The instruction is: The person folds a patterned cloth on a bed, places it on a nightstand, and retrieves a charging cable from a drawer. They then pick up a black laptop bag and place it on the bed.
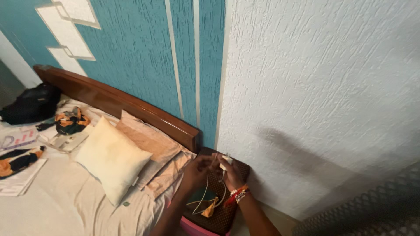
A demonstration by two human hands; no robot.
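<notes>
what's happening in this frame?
A person stands by a bed, both hands over a small dark patterned bedside stool against the white textured wall. The right hand holds a small white plug-shaped charger, whose thin white cable loops down onto the stool. The left hand touches the cable near the charger. A cream pillow and a peach pillow lie on the bed beside them.

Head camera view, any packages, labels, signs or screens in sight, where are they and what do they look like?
Printed papers: far left of the bed, flat stack, white with dark print.
Sheet with pink markings: left edge of the bed, below the black bag, flat and pale.
No screens or signs show; the white thing in the hands looks like a charger, its label not visible.
</notes>
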